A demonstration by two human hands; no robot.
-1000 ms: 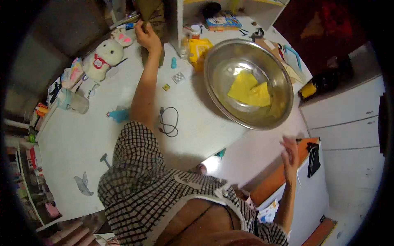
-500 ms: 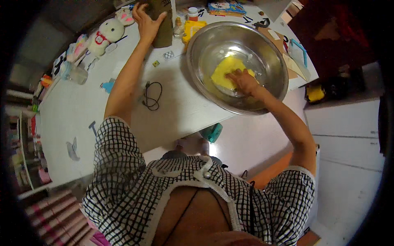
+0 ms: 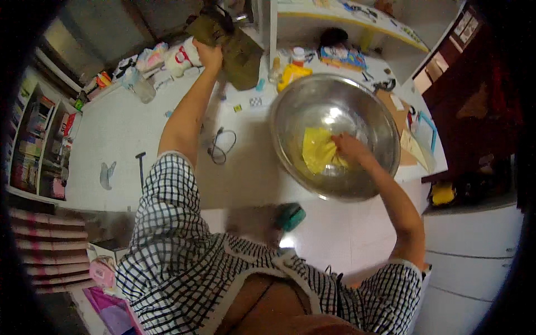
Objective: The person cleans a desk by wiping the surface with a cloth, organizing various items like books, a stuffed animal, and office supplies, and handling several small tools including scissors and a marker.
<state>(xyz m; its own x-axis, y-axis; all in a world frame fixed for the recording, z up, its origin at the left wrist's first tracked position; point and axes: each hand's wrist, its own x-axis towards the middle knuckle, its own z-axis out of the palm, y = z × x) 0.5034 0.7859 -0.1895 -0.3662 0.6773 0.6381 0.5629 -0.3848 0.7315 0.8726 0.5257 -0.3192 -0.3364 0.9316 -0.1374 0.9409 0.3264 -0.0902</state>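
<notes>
**One bag (image 3: pixel 243 58) gripped, one cloth (image 3: pixel 318 149) in a basin (image 3: pixel 369 106)**

The white table (image 3: pixel 100 137) spreads from nine o'clock round to two. A shelf unit (image 3: pixel 352 18) rises at one, a bookcase (image 3: pixel 34 139) stands at nine, drawers (image 3: pixel 469 237) at four. A cable (image 3: pixel 212 152) lies looped toward ten, a jar (image 3: pixel 144 91) farther out that way. The steel basin sits at two, its near side reaching past the table's edge; the yellow cloth lies inside, toward the basin's eight o'clock.

The left hand (image 3: pixel 209 54), at eleven, has its fingers closed on the olive bag's edge. A moment ago the bag stood more upright and that hand was spread, thumb apart. The right hand (image 3: pixel 350 148) touches the cloth's three-o'clock edge, fingers bunched; blur hides the fingertips, so I cannot tell whether they pinch it. Earlier they were splayed over the cloth.

Pale lettering marks a red box (image 3: pixel 70 124) in the bookcase; print on the yellow pack (image 3: pixel 292 76), past twelve, is too blurred to read.
</notes>
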